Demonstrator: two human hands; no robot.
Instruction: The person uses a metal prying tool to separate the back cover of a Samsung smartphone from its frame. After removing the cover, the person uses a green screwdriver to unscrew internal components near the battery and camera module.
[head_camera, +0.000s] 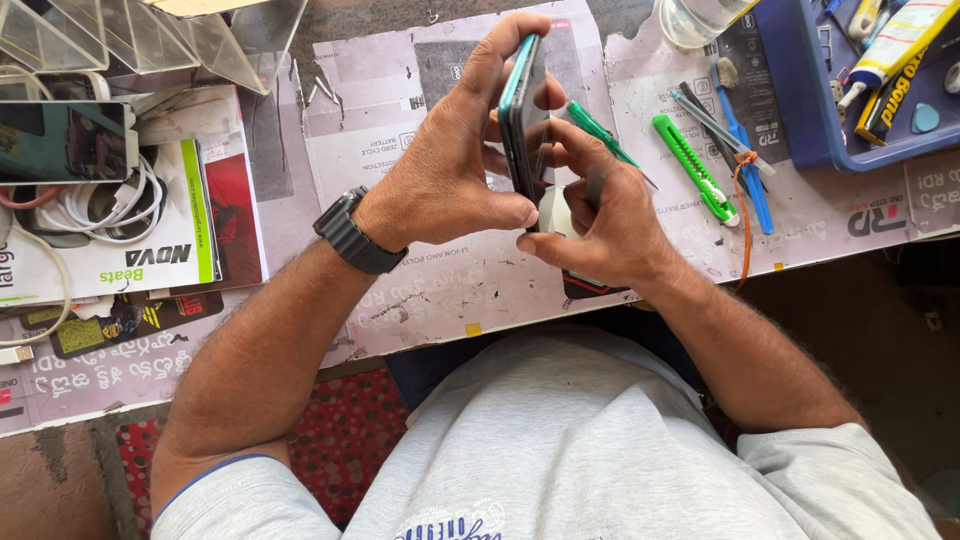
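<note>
A teal-edged smartphone (524, 110) is held on its side, edge toward me, above the workbench. My left hand (455, 160), with a black watch on its wrist, clamps the phone from the left, fingers over its top end and thumb at the lower end. My right hand (600, 220) presses against the phone's right face with thumb and fingers, and a small flat grey tool sticks up between its fingers. A green-handled screwdriver (605, 135) lies just behind my right hand on the bench.
A green utility knife (693, 168), a blue toothbrush (742, 150) and tweezers lie right of my hands. A blue tray (815, 120) with glue tubes sits at the far right. Another phone (65, 140), white cables (100, 205) and boxes crowd the left. Clear plastic stands (150, 35) are at the back left.
</note>
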